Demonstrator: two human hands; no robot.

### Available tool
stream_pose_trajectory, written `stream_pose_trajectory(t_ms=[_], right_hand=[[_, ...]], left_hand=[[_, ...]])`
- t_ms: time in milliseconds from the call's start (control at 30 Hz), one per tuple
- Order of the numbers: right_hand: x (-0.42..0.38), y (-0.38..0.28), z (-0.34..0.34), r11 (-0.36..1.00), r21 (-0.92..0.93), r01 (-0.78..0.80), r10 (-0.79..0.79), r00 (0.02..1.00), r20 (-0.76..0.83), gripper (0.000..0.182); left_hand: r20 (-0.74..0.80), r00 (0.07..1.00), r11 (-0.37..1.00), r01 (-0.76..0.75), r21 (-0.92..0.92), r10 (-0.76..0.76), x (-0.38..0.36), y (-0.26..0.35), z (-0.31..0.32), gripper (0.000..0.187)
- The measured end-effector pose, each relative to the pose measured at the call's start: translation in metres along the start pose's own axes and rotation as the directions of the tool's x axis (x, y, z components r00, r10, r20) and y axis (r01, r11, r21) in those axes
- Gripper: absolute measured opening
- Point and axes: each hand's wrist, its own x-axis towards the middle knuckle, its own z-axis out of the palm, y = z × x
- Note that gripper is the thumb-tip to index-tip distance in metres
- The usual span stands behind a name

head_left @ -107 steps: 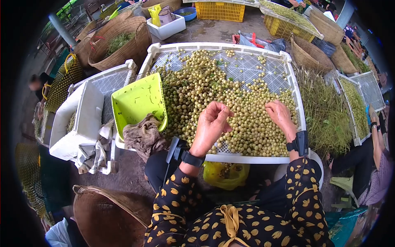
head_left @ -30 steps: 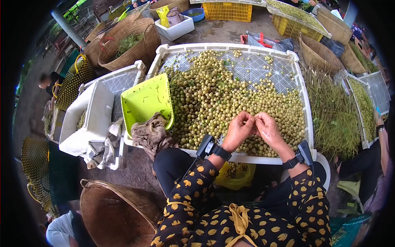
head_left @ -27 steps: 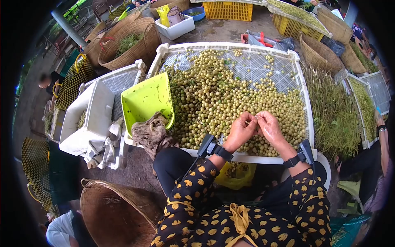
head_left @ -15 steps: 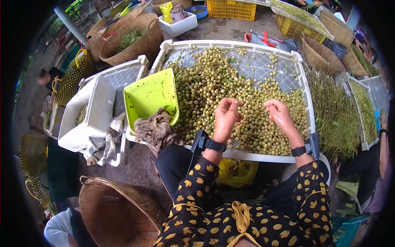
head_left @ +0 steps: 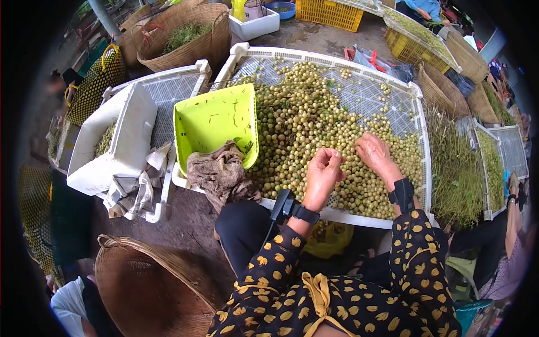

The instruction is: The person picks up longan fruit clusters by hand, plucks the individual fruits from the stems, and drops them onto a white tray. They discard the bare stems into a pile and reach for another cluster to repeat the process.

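Note:
A white mesh tray (head_left: 393,106) holds a wide heap of small round yellow-green fruits (head_left: 292,106), with stalk bits and leaves among them. My left hand (head_left: 324,175) hovers over the near part of the heap, thumb and fingers pinched together; what they hold, if anything, is too small to name. Close by, my right hand (head_left: 375,153) is lower over the fruits to the right, its fingers bent together with the tips at the heap. Whatever lies in its fingers is hidden. Both wrists wear black straps.
A lime-green scoop (head_left: 216,115) and a brown cloth (head_left: 222,174) lie at the tray's left edge. Beyond stands a white foam box (head_left: 135,121). A wicker basket (head_left: 149,286) is at lower left, cut stalks (head_left: 452,163) at right. Other people sit around the edges.
My right hand has moved left and down toward the fruits, nearer to my left hand. The left hand is still pinched. The view has shifted slightly.

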Motion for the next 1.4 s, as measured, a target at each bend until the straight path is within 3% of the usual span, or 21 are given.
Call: stream_pose_trajectory(t_ms=[67,300,433,467,567,600,700,800,900,933,1067,1167,1200,1300,1400], right_hand=[[0.002,0.005,0.011,1.0,-0.028,-0.008,0.007,1.0,-0.025,0.008],[-0.011,0.004,-0.01,0.921,0.384,-0.067,0.109,0.99,-0.089,0.005],[-0.023,-0.001,-0.024,0.877,0.469,-0.107,0.146,0.988,-0.048,0.005],[-0.026,-0.004,-0.025,0.876,0.469,-0.115,0.144,0.989,-0.026,0.006],[-0.034,-0.011,-0.022,0.683,0.688,-0.246,0.187,0.969,0.16,0.009],[-0.034,-0.013,-0.023,0.65,0.704,-0.285,0.18,0.958,0.222,0.013],[-0.03,-0.018,-0.028,0.389,0.823,-0.415,0.276,0.904,0.326,0.014],[-0.017,0.009,-0.008,0.616,0.71,-0.342,0.382,0.918,0.111,0.012],[-0.009,0.021,-0.006,0.961,0.272,-0.042,0.107,0.967,-0.23,0.01],[-0.006,0.019,-0.007,0.948,0.297,-0.119,0.161,0.979,-0.123,0.009],[0.005,0.019,0.013,0.959,0.28,-0.049,0.106,0.976,-0.19,0.009],[0.013,0.015,0.021,0.977,0.212,0.013,0.041,0.968,-0.248,0.008],[0.015,0.014,0.022,0.969,0.244,0.041,0.015,0.974,-0.224,0.008],[0.015,0.008,0.02,0.949,0.299,-0.103,0.128,0.99,-0.064,0.009],[0.005,-0.001,0.008,0.808,0.569,-0.153,0.197,0.98,-0.017,0.013]], left_hand=[[-0.012,1.0,1.0,-0.008,-0.002,0.008,0.003,-0.004,0.001,0.016],[-0.044,0.999,0.999,0.012,0.044,-0.01,0.011,-0.022,-0.001,0.017],[-0.013,0.999,0.978,-0.03,0.205,0.034,0.016,-0.035,0.007,0.015],[0.01,0.997,0.983,-0.077,0.164,0.076,0.016,-0.04,0.011,0.013],[0.127,0.943,0.86,-0.332,0.387,0.307,0.015,-0.05,0.017,0.011],[0.141,0.937,0.833,-0.35,0.428,0.321,0.013,-0.048,0.02,0.009],[0.163,0.953,0.724,-0.302,0.621,0.257,0.007,-0.04,0.02,0.009],[0.165,0.955,0.725,-0.294,0.622,0.245,0.004,-0.046,0.021,0.012],[0.157,0.962,0.739,-0.273,0.616,0.224,0.005,-0.05,0.017,0.012],[0.139,0.972,0.78,-0.235,0.579,0.189,0.007,-0.05,0.014,0.012],[0.07,0.994,0.87,-0.11,0.48,0.087,0.016,-0.046,0.005,0.013],[0.042,0.999,0.957,-0.008,0.289,-0.005,0.016,-0.043,0.005,0.016],[0.049,0.999,0.972,0.011,0.236,-0.023,0.016,-0.043,0.004,0.016],[0.046,0.994,0.993,0.095,0.075,-0.098,0.017,-0.04,0.005,0.016],[0.002,0.992,0.99,0.128,-0.058,-0.128,0.018,-0.041,0.008,0.015]])
